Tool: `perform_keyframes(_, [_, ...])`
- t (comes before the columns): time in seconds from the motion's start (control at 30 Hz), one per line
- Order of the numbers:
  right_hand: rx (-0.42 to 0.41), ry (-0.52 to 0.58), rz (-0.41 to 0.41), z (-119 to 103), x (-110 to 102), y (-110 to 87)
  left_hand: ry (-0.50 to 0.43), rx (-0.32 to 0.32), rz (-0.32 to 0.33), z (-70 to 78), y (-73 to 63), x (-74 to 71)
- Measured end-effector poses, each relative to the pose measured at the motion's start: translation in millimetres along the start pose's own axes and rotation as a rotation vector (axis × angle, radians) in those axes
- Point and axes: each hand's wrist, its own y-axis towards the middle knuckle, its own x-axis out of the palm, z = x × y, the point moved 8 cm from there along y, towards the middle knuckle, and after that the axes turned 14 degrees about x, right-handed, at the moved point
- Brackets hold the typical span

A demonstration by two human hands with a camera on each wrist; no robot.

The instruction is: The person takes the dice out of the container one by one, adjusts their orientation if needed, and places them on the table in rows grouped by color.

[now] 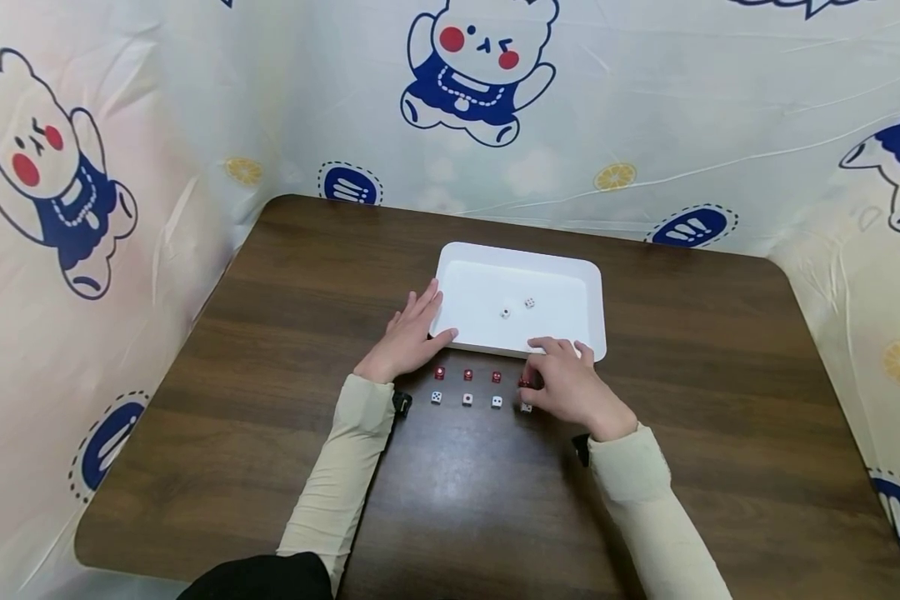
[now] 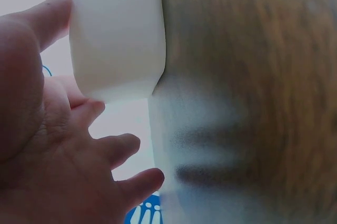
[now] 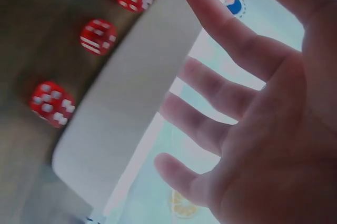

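My left hand (image 1: 407,335) rests against the left end of a white tray (image 1: 596,300), its fingers spread. In the left wrist view the thumb touches the tray's outer wall. Two white dice (image 1: 529,303) lie inside the tray. At the tray's near side, my right hand (image 1: 570,385) pinches a red die (image 1: 523,382) at the right end of the red row; fingers partly hide it. Its other fingers extend over the tray's near wall. Three more red dice (image 1: 468,375) stand to the left. A row of white dice (image 1: 467,400) lies nearer; its right one is partly hidden.
The brown wooden table (image 1: 270,433) extends around the tray on every side. Behind and beside it hang pale printed sheets (image 1: 360,83) with cartoon bears. A dark band (image 1: 402,403) is on the left wrist.
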Motion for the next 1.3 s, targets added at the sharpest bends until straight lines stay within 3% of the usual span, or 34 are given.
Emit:
perform_keyframes(0.23, [0.014, 0.019, 0.093, -2.7, -22.0, 12.1, 0.008, 0.005, 0.006, -1.1, 0.6, 0.5])
perform_keyframes(0.57, [0.125, 0.097, 0.198, -5.5, -38.8, 37.2, 0.010, 0.005, 0.005, -4.0, 0.4, 1.2])
perform_keyframes(1.0, [0.218, 0.086, 0.196, -7.3, -33.4, 65.6, 0.030, -0.013, -0.011, -4.3, 2.7, 1.7])
perform_keyframes(1.3, [0.301, 0.089, 0.151, -1.9, -20.5, 85.1, 0.029, -0.022, -0.009, -6.0, 2.3, 3.0])
